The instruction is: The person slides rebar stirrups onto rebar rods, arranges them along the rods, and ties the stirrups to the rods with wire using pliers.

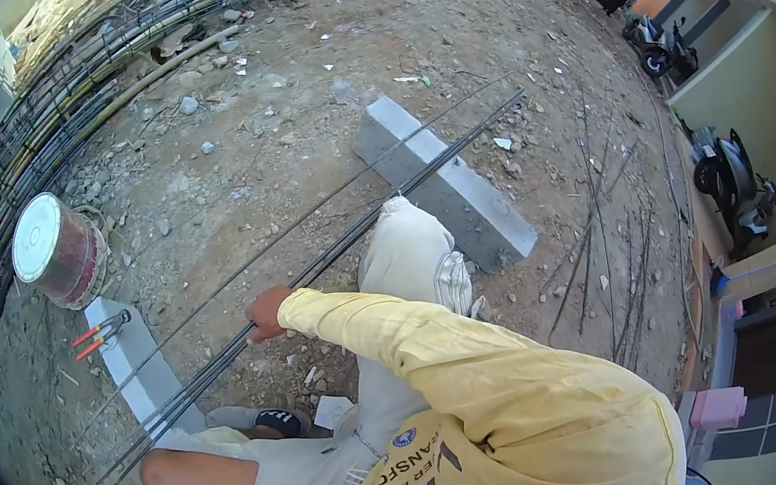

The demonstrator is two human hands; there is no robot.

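right hand (270,313): fingers (260,334) closed around the bundled rods (348,240).
bundled rods: in the fingers, stretching out to both sides of them.
single rod (305,217): just beyond the fingers.
far block (474,206): beyond and right of the fingers, under the bundled rods.
near block (134,362): left of the fingers, pliers (105,329) resting on it.
bucket (68,258): farther left of the fingers.
left hand: out of view, hold cannot be told.

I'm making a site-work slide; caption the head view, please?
Right hand gripping rods across two blocks, pliers on one.
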